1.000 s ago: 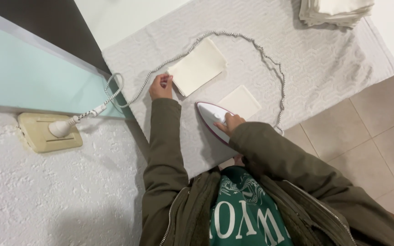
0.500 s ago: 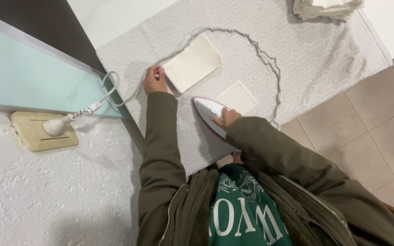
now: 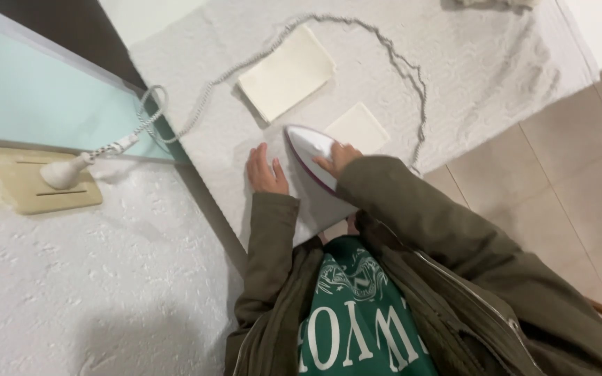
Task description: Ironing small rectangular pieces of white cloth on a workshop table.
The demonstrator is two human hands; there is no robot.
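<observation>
My right hand (image 3: pixel 337 158) grips a white iron (image 3: pixel 308 150) with a purple edge, held on the white padded ironing surface (image 3: pixel 468 76). My left hand (image 3: pixel 265 171) lies flat and open on the surface just left of the iron. A folded cream cloth (image 3: pixel 287 72) lies farther up the surface, apart from both hands. A smaller folded cream cloth (image 3: pixel 360 127) sits right beside the iron, partly hidden by my right hand.
The iron's grey cord (image 3: pixel 391 59) loops over the surface and runs left to a plug (image 3: pixel 64 171) in a beige wall socket (image 3: pixel 36 181). A textured white wall is on the left, beige floor tiles on the right.
My left hand has let go of the larger cloth and drawn back beside the iron. The view has shifted, so the stacked cloths at the top are nearly out of frame.
</observation>
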